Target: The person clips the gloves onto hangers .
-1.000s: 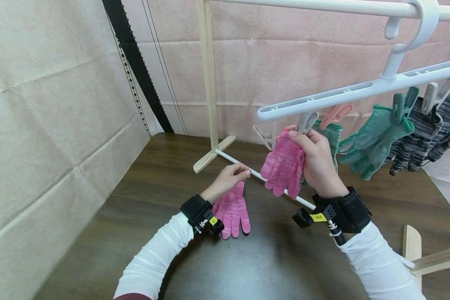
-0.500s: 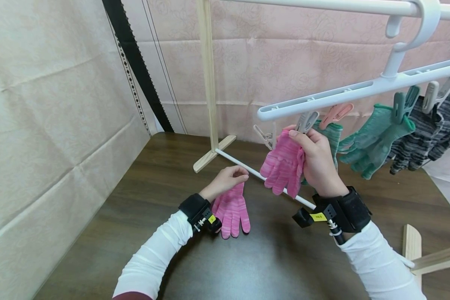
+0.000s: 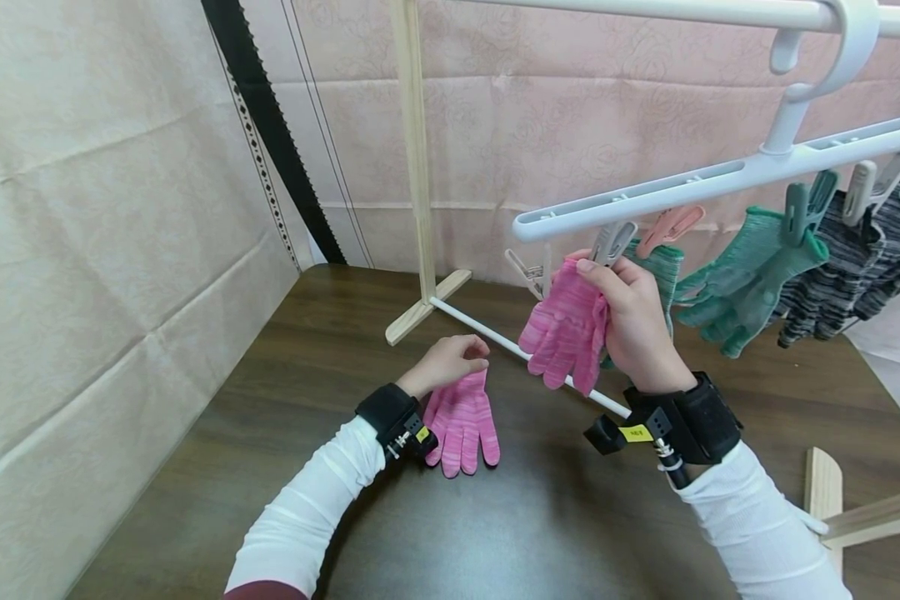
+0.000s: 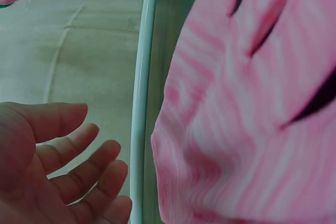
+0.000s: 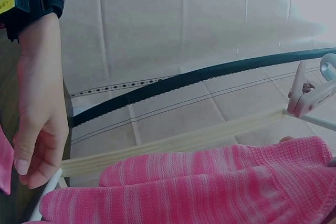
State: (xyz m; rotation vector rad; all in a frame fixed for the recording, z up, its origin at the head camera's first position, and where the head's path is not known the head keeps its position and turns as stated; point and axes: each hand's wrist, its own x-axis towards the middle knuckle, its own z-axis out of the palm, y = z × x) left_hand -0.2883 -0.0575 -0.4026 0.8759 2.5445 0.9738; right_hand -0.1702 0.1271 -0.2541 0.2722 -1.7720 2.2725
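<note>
In the head view my right hand (image 3: 636, 329) pinches the cuff of a striped pink glove (image 3: 566, 329), just under a grey clothespin (image 3: 613, 243) on the white hanger bar (image 3: 645, 200). The glove hangs with its fingers down; whether the clothespin bites it is hidden by my hand. A second pink glove (image 3: 462, 425) lies flat on the table, fingers toward me. Above its cuff end hovers my left hand (image 3: 447, 364), fingers loosely bent. The left wrist view shows that hand (image 4: 68, 171) holding nothing, apart from the pink glove (image 4: 210, 129).
A white clothespin (image 3: 528, 273) dangles at the hanger's left end. Rightward hang green gloves (image 3: 765, 275) and grey-black gloves (image 3: 840, 275) on clothespins. A wooden post (image 3: 417, 158) on a crossfoot stands behind, with a white lower rod (image 3: 480, 327) running across the table.
My left hand has drifted slightly left and toward me, away from the hanging glove. The right hand keeps its pinch on the pink glove in the same place.
</note>
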